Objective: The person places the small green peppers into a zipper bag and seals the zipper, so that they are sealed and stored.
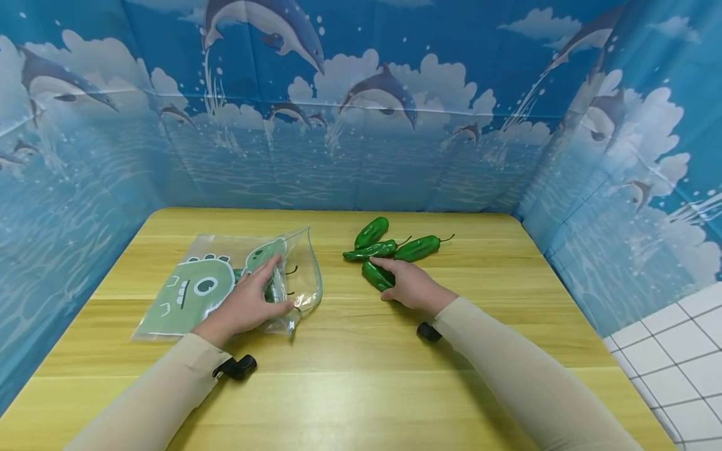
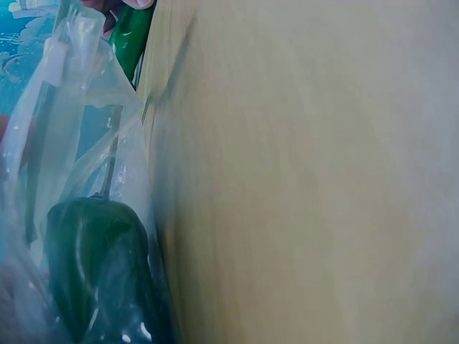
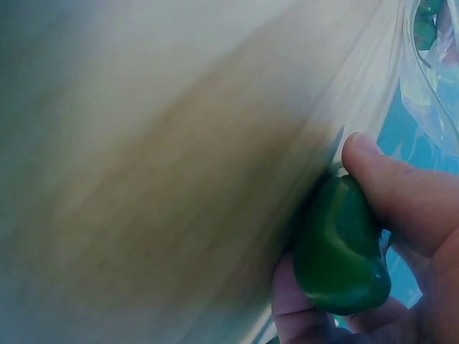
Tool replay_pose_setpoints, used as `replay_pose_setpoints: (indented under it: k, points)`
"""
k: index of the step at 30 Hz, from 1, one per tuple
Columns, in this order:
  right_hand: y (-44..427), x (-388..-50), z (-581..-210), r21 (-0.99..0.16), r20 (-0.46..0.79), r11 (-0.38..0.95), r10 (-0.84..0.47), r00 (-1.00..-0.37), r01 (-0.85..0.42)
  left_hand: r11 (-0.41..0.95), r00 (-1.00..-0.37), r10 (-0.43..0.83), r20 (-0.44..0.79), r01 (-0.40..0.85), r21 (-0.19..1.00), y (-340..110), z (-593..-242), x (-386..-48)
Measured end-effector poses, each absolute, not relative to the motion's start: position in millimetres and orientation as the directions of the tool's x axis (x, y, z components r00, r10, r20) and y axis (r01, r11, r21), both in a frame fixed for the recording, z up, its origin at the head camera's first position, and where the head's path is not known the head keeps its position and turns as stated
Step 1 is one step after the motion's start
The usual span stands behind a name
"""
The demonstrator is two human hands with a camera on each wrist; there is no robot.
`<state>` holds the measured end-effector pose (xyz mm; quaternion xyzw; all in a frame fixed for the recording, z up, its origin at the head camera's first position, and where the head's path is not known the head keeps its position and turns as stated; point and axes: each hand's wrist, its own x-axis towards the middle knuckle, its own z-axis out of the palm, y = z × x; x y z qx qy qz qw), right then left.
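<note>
My left hand (image 1: 242, 307) holds a clear plastic bag (image 1: 313, 275) near its mouth, thumb and fingers spread apart across the film. The bag lies on the table, its mouth raised and facing right; a green monster face is printed on it. Inside are green peppers (image 2: 97, 265), their stems pointing at the mouth. With thumb and fingers, my right hand (image 1: 414, 285) grips another green pepper (image 3: 341, 247) low over the table, its stem end by the thumb. Just beyond that hand, 3 more green peppers (image 1: 372, 249) lie close together.
The wooden table (image 1: 350, 388) has rounded far corners. A blue curtain with dolphins (image 1: 361, 163) hangs behind it and along both sides. White tiles (image 1: 682, 344) show at the right. Each wrist wears a small black camera (image 1: 239, 368).
</note>
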<state>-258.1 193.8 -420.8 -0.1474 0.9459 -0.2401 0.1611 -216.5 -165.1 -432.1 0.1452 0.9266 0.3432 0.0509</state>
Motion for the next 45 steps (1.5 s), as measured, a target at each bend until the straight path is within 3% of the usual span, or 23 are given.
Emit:
replay_pose_setpoints:
  k: [45]
  points:
    - [195.5, -263.5, -426.6, -0.508, -0.259, 0.842, -0.35, -0.9, -0.181, 0.725, -0.953, 0.303, -0.006, 0.226, 0.65, -167.6, -433.0, -219.5]
